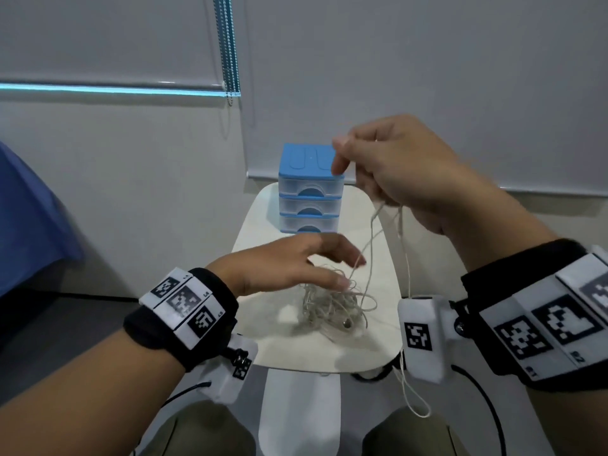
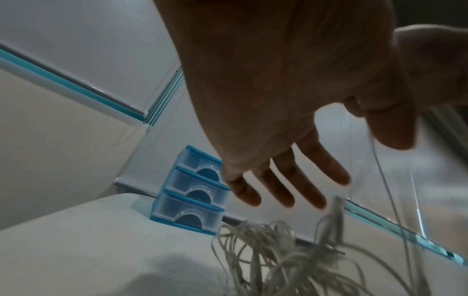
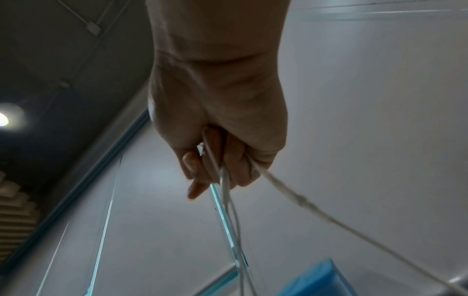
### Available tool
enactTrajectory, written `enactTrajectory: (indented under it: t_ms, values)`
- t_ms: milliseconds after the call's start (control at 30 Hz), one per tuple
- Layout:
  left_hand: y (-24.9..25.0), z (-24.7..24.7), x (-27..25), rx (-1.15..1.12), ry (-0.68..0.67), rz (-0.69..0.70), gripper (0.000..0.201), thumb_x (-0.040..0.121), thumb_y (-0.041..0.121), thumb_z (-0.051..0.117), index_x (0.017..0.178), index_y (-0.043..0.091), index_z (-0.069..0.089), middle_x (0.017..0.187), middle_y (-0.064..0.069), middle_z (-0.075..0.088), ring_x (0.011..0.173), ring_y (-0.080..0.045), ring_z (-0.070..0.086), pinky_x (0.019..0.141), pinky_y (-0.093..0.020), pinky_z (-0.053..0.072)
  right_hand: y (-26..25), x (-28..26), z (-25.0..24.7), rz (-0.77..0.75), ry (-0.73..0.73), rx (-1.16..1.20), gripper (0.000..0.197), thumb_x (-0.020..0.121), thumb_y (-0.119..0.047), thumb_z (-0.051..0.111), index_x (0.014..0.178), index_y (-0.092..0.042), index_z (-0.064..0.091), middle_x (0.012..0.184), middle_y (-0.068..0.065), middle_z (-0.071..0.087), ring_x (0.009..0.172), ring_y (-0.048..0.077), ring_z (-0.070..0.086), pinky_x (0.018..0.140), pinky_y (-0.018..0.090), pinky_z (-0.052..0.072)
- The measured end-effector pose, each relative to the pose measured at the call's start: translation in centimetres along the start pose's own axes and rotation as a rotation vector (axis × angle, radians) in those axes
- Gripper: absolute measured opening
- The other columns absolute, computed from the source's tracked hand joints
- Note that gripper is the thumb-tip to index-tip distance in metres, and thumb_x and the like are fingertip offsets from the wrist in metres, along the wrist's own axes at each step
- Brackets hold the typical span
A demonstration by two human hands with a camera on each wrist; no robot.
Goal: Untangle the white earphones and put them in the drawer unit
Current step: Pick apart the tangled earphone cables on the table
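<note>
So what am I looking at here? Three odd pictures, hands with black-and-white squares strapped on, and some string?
There is no machine here: a person works with bare hands, wearing wristbands with printed marker squares and a small camera on each wrist. The big picture comes from a camera on the person's head, looking down. The other two look along each hand from the wrist.

On the small white table lies a tangled pile of white earphones; the "string" is their cable. Behind it stands a blue drawer unit with three clear drawers, all closed.

The right hand is raised and grips strands of the cable, which hang down to the pile. The left hand hovers over the pile with fingers spread, holding nothing as far as I can see.
</note>
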State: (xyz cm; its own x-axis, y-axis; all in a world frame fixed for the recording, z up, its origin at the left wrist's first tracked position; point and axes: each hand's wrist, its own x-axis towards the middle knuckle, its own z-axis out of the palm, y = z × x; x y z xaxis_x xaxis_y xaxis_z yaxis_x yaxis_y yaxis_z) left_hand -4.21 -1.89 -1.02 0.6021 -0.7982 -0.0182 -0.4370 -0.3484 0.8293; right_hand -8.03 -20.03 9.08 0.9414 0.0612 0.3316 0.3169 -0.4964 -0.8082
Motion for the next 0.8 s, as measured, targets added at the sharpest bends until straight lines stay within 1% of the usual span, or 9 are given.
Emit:
enactTrajectory:
  t_ms: [100,167,333,400,467,533,667,767,800]
  values:
    - [-1.0,0.5,0.4,0.077,-0.031,-0.028,0.007,0.091,0.03,0.075,0.098,0.03,0.076,0.119,0.011,0.071,0.118,-0.008,0.062,0.103,-0.029,0.044,-0.7,1.1,-1.0,-0.049,0.224,0.095,0.04,0.101,-0.033,0.06,0.067,-0.015,0.067,0.044,-0.015,0.038,0.037,0.004,0.034,0.045,0.018,0.026]
    - [-1.7,0.7,0.5,0.058,0.013,-0.06,0.003,0.092,0.027,0.075,0.088,0.027,0.076,0.115,0.013,0.071,0.116,-0.006,0.062,0.105,-0.031,0.044,-0.8,1.5,-1.7,-0.075,0.4,0.179,0.042,0.098,-0.036,0.061,0.06,-0.018,0.066,0.049,-0.009,0.037,0.041,0.006,0.034,0.05,0.023,0.026]
    - [-3.0,0.6,0.7,0.168,0.072,-0.139,0.007,0.092,0.024,0.068,0.096,0.028,0.072,0.093,0.003,0.072,0.085,-0.017,0.062,0.083,-0.035,0.05,-1.5,1.3,-3.5,-0.313,0.745,0.268,0.042,0.095,-0.042,0.059,0.057,-0.026,0.066,0.053,-0.003,0.045,0.057,0.026,0.038,0.06,0.037,0.03]
    - [-3.2,0.4,0.8,0.192,0.075,-0.206,0.006,0.094,0.026,0.066,0.096,0.032,0.069,0.078,0.006,0.064,0.07,-0.01,0.056,0.073,-0.031,0.048,-2.0,1.2,-4.2,-0.419,0.811,0.283,0.042,0.096,-0.042,0.058,0.058,-0.026,0.065,0.054,-0.006,0.049,0.058,0.031,0.039,0.061,0.04,0.031]
    - [-3.1,0.4,1.1,0.229,0.059,-0.268,0.006,0.096,0.026,0.066,0.098,0.031,0.067,0.076,0.01,0.061,0.065,-0.008,0.055,0.067,-0.024,0.046,-2.5,1.3,-4.9,-0.458,0.859,0.283,0.042,0.095,-0.043,0.056,0.057,-0.028,0.063,0.055,-0.007,0.053,0.058,0.031,0.04,0.06,0.04,0.032]
    - [-2.4,0.4,1.3,0.274,0.048,-0.262,0.014,0.095,0.025,0.069,0.105,0.035,0.066,0.091,0.009,0.063,0.072,-0.009,0.059,0.065,-0.019,0.048,-2.6,1.5,-5.1,-0.453,0.868,0.271,0.042,0.095,-0.043,0.056,0.057,-0.028,0.064,0.055,-0.006,0.054,0.058,0.032,0.04,0.059,0.04,0.032]
    - [0.0,0.3,2.0,0.183,0.007,-0.088,0.034,0.094,0.029,0.075,0.122,0.044,0.063,0.123,0.013,0.063,0.11,-0.005,0.063,0.091,-0.021,0.054,-1.7,1.9,-3.9,-0.341,0.735,0.175,0.039,0.094,-0.038,0.061,0.058,-0.023,0.065,0.048,-0.009,0.044,0.052,0.02,0.037,0.06,0.03,0.03]
    - [1.0,1.3,2.6,0.307,-0.091,-0.062,0.014,0.102,0.032,0.063,0.11,0.027,0.074,0.107,0.013,0.072,0.098,-0.001,0.065,0.089,-0.019,0.05,-1.3,1.8,-3.5,-0.267,0.687,0.13,0.038,0.092,-0.037,0.062,0.058,-0.022,0.065,0.047,-0.008,0.039,0.051,0.017,0.034,0.059,0.027,0.029]
    - [1.0,1.5,2.6,0.334,-0.106,-0.082,0.024,0.105,0.033,0.057,0.102,0.02,0.077,0.098,0.01,0.074,0.089,-0.001,0.064,0.086,-0.019,0.048,-1.3,1.7,-3.6,-0.254,0.694,0.136,0.037,0.092,-0.036,0.063,0.058,-0.022,0.066,0.048,-0.007,0.038,0.051,0.017,0.034,0.059,0.027,0.029]
